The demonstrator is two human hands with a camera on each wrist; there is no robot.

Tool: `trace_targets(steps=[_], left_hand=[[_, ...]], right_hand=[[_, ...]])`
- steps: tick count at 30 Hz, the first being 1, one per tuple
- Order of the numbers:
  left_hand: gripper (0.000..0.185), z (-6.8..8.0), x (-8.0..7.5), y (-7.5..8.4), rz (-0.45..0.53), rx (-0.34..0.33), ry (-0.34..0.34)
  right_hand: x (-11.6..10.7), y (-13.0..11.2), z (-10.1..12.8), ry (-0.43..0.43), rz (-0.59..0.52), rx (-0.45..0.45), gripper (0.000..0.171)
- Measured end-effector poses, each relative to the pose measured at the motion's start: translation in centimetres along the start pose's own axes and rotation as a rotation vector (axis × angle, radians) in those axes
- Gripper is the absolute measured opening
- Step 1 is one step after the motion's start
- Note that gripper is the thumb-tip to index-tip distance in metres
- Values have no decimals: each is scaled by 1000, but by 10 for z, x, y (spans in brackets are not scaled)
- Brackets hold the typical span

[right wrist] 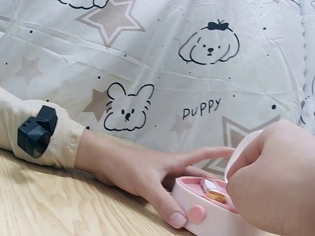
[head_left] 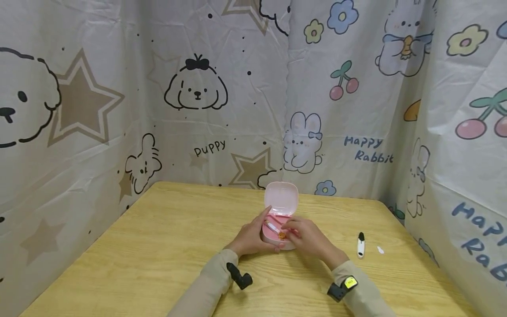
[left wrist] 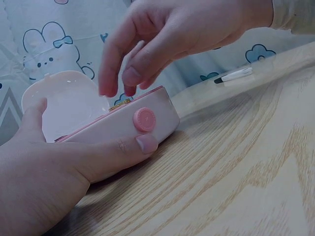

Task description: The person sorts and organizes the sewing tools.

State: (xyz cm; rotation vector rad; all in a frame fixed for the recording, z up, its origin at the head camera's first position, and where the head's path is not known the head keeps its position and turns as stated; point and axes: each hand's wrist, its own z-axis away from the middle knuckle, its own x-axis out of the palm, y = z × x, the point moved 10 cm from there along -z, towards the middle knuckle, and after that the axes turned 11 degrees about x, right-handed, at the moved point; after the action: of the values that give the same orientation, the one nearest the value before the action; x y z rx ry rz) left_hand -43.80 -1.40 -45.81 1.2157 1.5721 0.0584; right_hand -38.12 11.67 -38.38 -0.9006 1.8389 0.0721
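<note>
Pink case (head_left: 279, 229) lies open, steadied by left hand (head_left: 250, 240); right hand (head_left: 309, 237) reaches inside, fingers loosely curled; contents unsettled, lid unclosed.

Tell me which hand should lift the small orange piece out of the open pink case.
Right. The right hand hovers fingertips-down over the open pink plastic case, by the small orange piece. The left hand grips the case's side, steadying it.

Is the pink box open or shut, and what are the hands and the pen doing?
Pink box: open, lid up.
Left hand: holds the box's side.
Right hand: fingers over the open box; grip unclear.
Pen: lying flat on the table, untouched.
</note>
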Motion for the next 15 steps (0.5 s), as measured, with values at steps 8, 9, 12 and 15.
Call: trace_targets(steps=[8,9,12,15], left_hand=[[131,-1,1,-3,-22,15,-3],[132,-1,1,-3,-21,11,-4],[132,-1,2,-4,-21,0,-8],[131,0,3,-4,-17,-7,-12]], right_hand=[[-13,27,10,33,-45,153,36],[-14,31,11,35,-42,167,40],[-19,41,16,65,-27,184,47],[-24,52,23,82,-8,204,48]])
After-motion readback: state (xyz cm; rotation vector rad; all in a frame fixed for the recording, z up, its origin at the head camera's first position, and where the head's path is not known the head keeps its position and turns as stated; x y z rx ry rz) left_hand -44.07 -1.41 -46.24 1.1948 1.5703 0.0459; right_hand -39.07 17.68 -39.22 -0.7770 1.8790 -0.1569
